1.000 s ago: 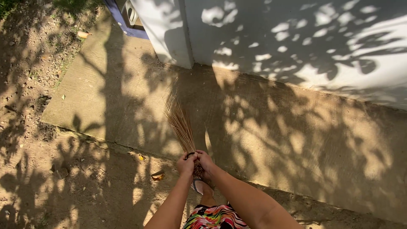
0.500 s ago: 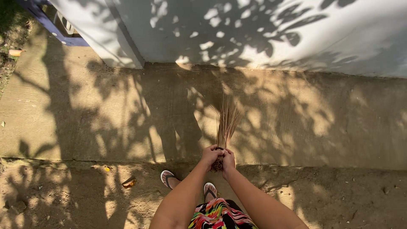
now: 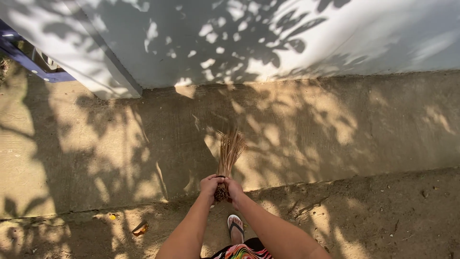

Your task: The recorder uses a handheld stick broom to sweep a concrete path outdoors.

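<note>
So both hands are wrapping around the bound butt end of a stick broom [image 3: 228,156], one of those bundles of thin dry ribs. The left hand [image 3: 209,184] is clenching the bundle from one side and the right hand [image 3: 235,188] is gripping it from the other, fingers curled tight, knuckles almost touching each other. The bristles are fanning out away from the hands and their tips are resting on the concrete slab [image 3: 335,124], roughly midway across it toward the white wall [image 3: 268,33]. Leaf shadows are dappling the whole slab. On the near side of the slab's edge there's bare dirt [image 3: 383,220], and a foot in a flip-flop [image 3: 235,225] is standing on it just below the hands. A dry leaf [image 3: 140,229] is lying on the dirt, well off to the left hand's side, close to the slab's edge.
</note>
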